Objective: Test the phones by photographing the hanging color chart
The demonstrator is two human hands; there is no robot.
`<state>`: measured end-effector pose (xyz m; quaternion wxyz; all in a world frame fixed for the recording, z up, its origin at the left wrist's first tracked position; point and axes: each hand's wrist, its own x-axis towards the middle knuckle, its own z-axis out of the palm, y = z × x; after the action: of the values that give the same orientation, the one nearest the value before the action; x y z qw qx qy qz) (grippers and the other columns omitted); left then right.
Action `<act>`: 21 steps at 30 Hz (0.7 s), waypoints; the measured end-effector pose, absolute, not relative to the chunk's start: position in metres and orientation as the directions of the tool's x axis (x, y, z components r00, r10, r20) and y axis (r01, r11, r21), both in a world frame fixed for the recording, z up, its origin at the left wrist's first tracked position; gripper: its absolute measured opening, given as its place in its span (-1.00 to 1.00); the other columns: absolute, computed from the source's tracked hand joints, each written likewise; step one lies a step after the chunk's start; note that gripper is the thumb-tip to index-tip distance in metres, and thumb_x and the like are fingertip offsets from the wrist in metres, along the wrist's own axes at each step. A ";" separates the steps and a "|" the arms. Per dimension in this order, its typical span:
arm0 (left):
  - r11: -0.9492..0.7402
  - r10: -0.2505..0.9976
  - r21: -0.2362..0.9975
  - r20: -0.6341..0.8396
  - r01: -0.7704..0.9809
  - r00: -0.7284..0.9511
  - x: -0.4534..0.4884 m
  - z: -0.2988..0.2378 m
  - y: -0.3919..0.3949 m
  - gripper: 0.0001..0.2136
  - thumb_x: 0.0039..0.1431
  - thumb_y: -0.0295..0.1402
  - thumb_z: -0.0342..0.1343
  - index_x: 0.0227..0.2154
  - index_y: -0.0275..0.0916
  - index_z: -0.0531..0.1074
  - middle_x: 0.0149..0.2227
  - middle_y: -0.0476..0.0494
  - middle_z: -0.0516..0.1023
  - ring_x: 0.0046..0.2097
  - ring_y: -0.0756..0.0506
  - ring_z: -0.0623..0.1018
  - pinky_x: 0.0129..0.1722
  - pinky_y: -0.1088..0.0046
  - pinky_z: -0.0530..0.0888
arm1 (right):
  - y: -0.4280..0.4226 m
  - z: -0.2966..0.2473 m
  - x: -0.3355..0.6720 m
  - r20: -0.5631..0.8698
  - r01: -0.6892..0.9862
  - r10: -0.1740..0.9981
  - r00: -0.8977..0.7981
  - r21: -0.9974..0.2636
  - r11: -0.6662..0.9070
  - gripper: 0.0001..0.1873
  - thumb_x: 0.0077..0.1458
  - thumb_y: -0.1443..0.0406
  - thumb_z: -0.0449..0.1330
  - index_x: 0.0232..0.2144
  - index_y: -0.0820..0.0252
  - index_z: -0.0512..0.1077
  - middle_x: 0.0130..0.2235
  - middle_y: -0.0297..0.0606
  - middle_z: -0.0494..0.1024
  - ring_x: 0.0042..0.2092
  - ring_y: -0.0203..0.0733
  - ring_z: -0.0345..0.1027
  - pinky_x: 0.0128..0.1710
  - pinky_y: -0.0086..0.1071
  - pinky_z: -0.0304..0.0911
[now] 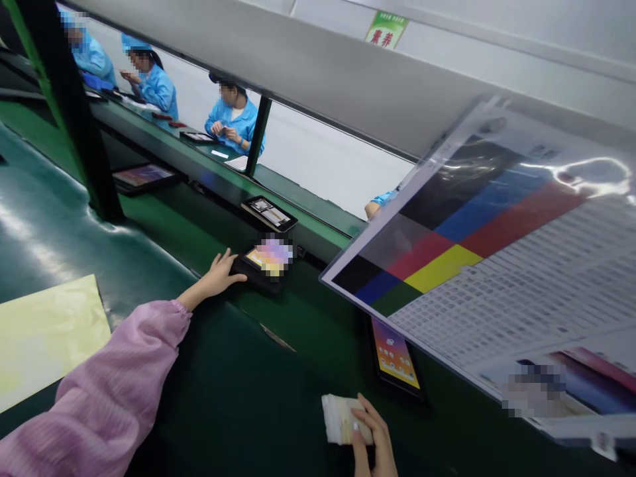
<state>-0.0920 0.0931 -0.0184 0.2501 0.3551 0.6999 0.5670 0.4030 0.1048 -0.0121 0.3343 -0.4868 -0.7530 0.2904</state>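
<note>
My left hand point(219, 274), in a pink sleeve, reaches to the middle of the bench and grips the left end of a dark tablet point(257, 273). Its thumb lies along the near side and the fingers curve round the far side. Part of the lit, colourful screen is blurred out. Low in the view, my right hand point(373, 437) pinches a small whitish plastic packet point(338, 419) between thumb and fingers; what is inside cannot be made out. Just beyond that hand lies another tablet point(395, 358) with a lit home screen.
A plastic-covered colour chart sheet point(462, 265) hangs at the right, partly over the second tablet. Two more devices lie on the ledge: one point(272, 213) behind my left hand, one point(144, 177) by the dark post point(89, 132). Yellow paper point(54, 338) lies left. People in blue sit opposite.
</note>
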 end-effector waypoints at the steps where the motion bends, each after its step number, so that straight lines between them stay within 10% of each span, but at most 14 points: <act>1: 0.065 0.774 0.992 0.016 0.105 -0.633 -0.087 -0.017 0.096 -0.62 0.36 -0.20 0.23 0.14 -0.26 0.44 0.25 -0.28 0.42 0.27 -0.32 0.42 0.27 -0.14 0.34 | 0.105 -0.011 0.405 0.217 0.540 0.924 -0.316 -0.759 0.363 -0.58 0.35 -0.04 0.09 -0.07 0.10 0.53 0.23 -0.09 0.43 0.24 0.18 0.33 0.17 -0.12 0.32; 7: -0.037 0.817 0.890 -0.235 -0.454 -0.527 -0.047 -0.005 0.106 -0.78 0.39 -0.27 0.20 -0.06 -0.32 0.49 -0.10 -0.18 0.59 -0.15 -0.12 0.63 -0.14 0.22 0.64 | 0.104 -0.007 0.411 0.296 0.536 0.929 -0.222 -0.759 0.370 -0.61 0.33 0.02 0.08 -0.06 0.16 0.51 0.22 0.00 0.42 0.23 0.16 0.32 0.23 -0.03 0.25; 15: -0.178 0.808 0.735 -0.270 -0.654 -0.524 0.007 0.010 0.049 -0.87 0.09 -0.63 0.23 -0.38 -0.28 0.55 -0.16 -0.08 0.66 -0.23 -0.09 0.68 -0.28 0.48 0.71 | 0.084 0.005 0.407 0.423 0.533 0.904 -0.058 -0.753 0.387 -0.58 0.40 0.05 0.00 -0.01 0.15 0.52 0.26 0.03 0.39 0.25 0.18 0.29 0.25 0.14 0.19; 21: -0.077 0.778 0.779 -0.344 -0.622 -0.526 0.044 -0.008 -0.047 -0.50 -0.16 -0.39 0.50 -0.06 -0.10 0.61 0.01 -0.01 0.67 0.17 -0.26 0.58 -0.13 0.52 0.70 | 0.048 0.026 0.377 0.420 0.315 0.898 -0.128 -0.842 0.438 -0.66 0.47 0.10 0.00 0.13 0.04 0.41 0.35 -0.12 0.28 0.37 0.03 0.13 0.39 0.06 0.02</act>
<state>0.0440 -0.0466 -0.0084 0.4800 0.0806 0.4810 0.7292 0.3774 0.0477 0.0260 0.4927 -0.4396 -0.6903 0.2958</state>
